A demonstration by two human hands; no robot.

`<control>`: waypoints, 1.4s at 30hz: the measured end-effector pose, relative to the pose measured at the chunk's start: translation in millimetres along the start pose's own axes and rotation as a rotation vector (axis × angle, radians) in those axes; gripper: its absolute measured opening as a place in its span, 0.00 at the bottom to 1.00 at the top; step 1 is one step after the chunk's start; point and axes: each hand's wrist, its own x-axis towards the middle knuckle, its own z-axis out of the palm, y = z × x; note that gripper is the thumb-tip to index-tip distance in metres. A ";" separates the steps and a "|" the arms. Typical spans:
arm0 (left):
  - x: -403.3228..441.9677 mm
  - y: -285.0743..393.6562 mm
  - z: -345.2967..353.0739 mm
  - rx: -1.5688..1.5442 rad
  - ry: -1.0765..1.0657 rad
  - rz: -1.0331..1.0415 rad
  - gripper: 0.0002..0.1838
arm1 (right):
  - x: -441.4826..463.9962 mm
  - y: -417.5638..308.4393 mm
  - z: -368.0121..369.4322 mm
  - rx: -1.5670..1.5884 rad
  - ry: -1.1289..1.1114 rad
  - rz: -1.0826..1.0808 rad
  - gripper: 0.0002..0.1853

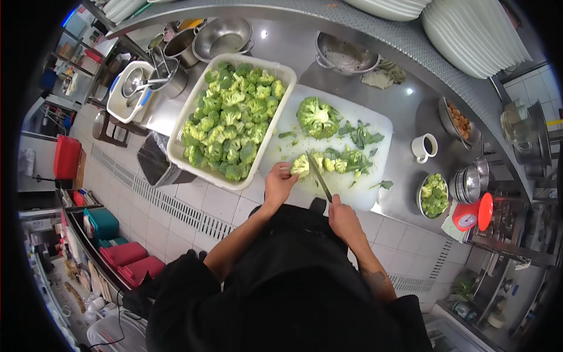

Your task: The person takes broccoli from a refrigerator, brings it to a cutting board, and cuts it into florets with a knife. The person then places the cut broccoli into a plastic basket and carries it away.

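My left hand (280, 186) holds the broccoli piece (299, 166) at eight o'clock on the board (375, 120); my right grips the knife (319, 178) at the piece's three o'clock. Best tuck fingertips, slice steadily.

Pale tiled floor (220, 200), slotted drain (176, 203)
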 end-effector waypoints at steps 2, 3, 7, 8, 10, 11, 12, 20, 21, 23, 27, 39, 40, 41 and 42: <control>13.7 6.9 -2.4 -0.084 0.043 0.055 0.16 | -1.8 -7.3 -7.9 0.006 0.029 0.014 0.09; 15.0 7.1 -5.9 -0.047 0.044 0.068 0.15 | -5.2 -10.9 -11.1 -0.021 0.048 -0.003 0.09; 23.3 15.8 -9.7 0.090 0.071 0.200 0.14 | -10.8 -20.7 -17.0 -0.038 0.052 -0.076 0.09; 22.6 18.2 -10.4 0.088 0.072 0.199 0.14 | -11.8 -21.6 -15.8 -0.040 0.052 -0.076 0.09; 22.4 22.7 -10.4 0.109 0.043 0.247 0.14 | -13.8 -22.8 -14.6 -0.036 0.014 -0.078 0.09; 22.7 21.8 -9.9 0.106 0.047 0.248 0.14 | -14.7 -23.1 -14.3 -0.039 0.014 -0.082 0.09; 22.3 20.0 -9.6 0.119 0.048 0.266 0.14 | -15.9 -23.7 -13.6 -0.066 0.008 -0.066 0.09; 24.6 15.3 -11.3 0.144 0.037 0.354 0.13 | -20.3 -28.5 -19.7 -0.088 -0.007 -0.024 0.09; 24.6 16.1 -11.2 0.143 0.033 0.350 0.13 | -21.7 -27.5 -19.5 -0.087 -0.017 -0.026 0.09; 24.7 17.7 -11.9 0.141 0.031 0.347 0.13 | -24.2 -28.6 -20.8 -0.087 -0.027 -0.027 0.09; 25.3 15.1 -10.9 0.127 0.038 0.358 0.13 | -30.3 -27.4 -22.5 -0.104 -0.083 0.023 0.10; 14.1 19.9 -10.0 0.157 0.002 0.349 0.15 | -28.5 -30.4 -38.2 0.093 -0.241 0.118 0.13; 14.2 18.7 -9.6 0.134 0.016 0.333 0.15 | -26.4 -30.7 -38.0 0.128 -0.254 0.127 0.13; 14.8 16.8 -9.9 0.134 0.016 0.333 0.15 | -25.0 -31.9 -37.3 0.129 -0.253 0.127 0.13; 15.9 14.8 -10.8 0.119 0.013 0.295 0.15 | -23.3 -33.7 -36.3 0.113 -0.236 0.111 0.12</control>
